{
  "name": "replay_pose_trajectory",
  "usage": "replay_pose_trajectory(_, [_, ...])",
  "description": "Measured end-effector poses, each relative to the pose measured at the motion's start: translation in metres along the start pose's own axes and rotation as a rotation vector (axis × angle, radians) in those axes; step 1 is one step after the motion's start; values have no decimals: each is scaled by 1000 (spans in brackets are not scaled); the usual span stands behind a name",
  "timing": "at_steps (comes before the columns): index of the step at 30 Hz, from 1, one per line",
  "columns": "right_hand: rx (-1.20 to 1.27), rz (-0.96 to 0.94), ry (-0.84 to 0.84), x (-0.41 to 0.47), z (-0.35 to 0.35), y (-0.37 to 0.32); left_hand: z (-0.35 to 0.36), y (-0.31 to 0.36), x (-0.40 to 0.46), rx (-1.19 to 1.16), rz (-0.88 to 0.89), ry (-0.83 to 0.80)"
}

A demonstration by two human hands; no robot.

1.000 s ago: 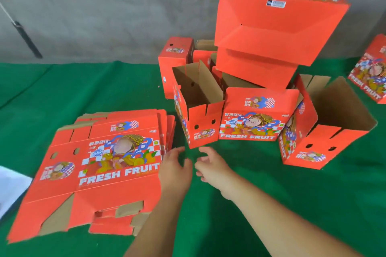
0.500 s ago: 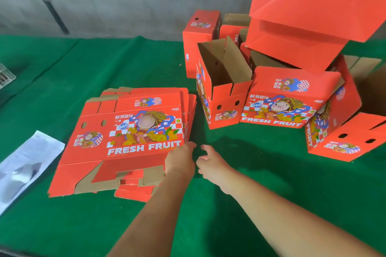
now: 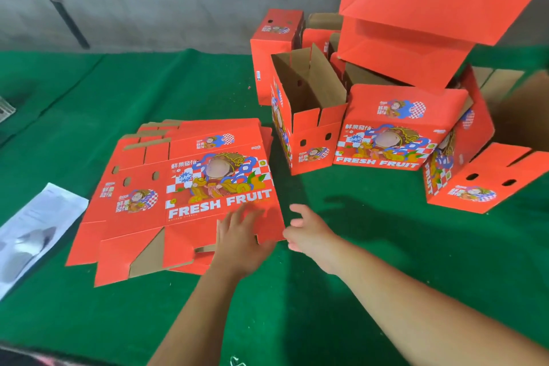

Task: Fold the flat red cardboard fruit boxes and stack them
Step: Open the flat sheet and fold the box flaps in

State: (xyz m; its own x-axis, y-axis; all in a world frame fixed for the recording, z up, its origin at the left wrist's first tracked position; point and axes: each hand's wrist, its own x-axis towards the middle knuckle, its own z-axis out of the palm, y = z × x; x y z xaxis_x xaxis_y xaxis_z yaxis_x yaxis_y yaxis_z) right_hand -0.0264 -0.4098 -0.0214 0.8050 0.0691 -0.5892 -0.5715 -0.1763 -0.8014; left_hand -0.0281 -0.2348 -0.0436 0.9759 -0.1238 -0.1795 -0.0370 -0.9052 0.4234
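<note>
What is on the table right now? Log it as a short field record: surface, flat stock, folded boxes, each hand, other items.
surface: green cloth table
flat stock: pile of flat red boxes, printed side up, left of centre
folded boxes: open-topped box upright at centre; closed box beside it; more boxes piled behind and to the right
left hand: fingers spread, resting on the near right corner of the top flat box
right hand: open, just off the pile's right edge, holding nothing
other items: white paper sheet at left edge

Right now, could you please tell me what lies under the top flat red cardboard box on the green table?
More flattened red sheets peek from beneath the top flat red cardboard box; their number is hidden. The left hand rests on its near corner.
</note>
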Motion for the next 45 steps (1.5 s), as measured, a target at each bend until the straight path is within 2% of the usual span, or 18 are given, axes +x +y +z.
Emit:
replay_pose_trajectory(1, [64, 46, -25, 0, 2, 2, 8, -12, -7, 133, -27, -111])
replay_pose_trajectory(2, [131, 85, -59, -1, 4, 3, 16, -19, -12, 223, -18, -138])
replay_pose_trajectory(3, [169, 105, -89, -1, 7, 3, 21, -23, -16, 273, 11, -123])
replay_pose_trajectory(6, [95, 113, -92, -8, 16, 3, 11, -25, -15, 50, -85, 151])
replay_pose_trajectory(7, [78, 106, -87, -10, 16, 2, 6, -27, -12, 36, -92, 182])
replay_pose_trajectory(11, [217, 101, -93, -16, 6, 3, 5, -35, -14, 328, 32, -5])
replay_pose_trajectory(14, [247, 68, -110, -23, 2, 7, -2, -29, -16, 298, 140, 200])
replay_pose_trajectory(16, [138, 19, -61, -31, 2, 12, -11, -12, -16, 212, 113, 322])
replay_pose_trajectory(19, [31, -63, 15, -41, 0, 20, -21, 17, -12, 85, 28, 278])
replay_pose_trajectory(24, [77, -244, 95, -56, -5, 29, -14, 94, -23, -176, 70, 309])
replay_pose_trajectory(28, [124, -458, 179, -74, -29, 17, -28, 147, -26, -542, 113, 346])
replay_pose_trajectory(30, [-75, -560, 276, -88, -45, 7, -36, 169, -28, -712, 143, 302])
replay_pose_trajectory(33, [-325, -688, 406, -108, -65, -5, -56, 196, -25, -822, 167, 290])
replay_pose_trajectory(35, [-517, -775, 452, -122, -77, -15, -68, 206, -23, -955, 121, 288])
replay_pose_trajectory(37, [-720, -837, 511, -132, -96, -26, -76, 214, -23, -1204, 47, 240])
replay_pose_trajectory(39, [-891, -812, 580, -140, -114, -34, -75, 222, -25, -1400, -13, 198])
replay_pose_trajectory(42, [-1054, -787, 664, -150, -129, -42, -72, 239, -27, -1478, -14, 322])
replay_pose_trajectory(45, [-1061, -691, 634, -155, -140, -48, -67, 246, -30, -1487, -14, 485])
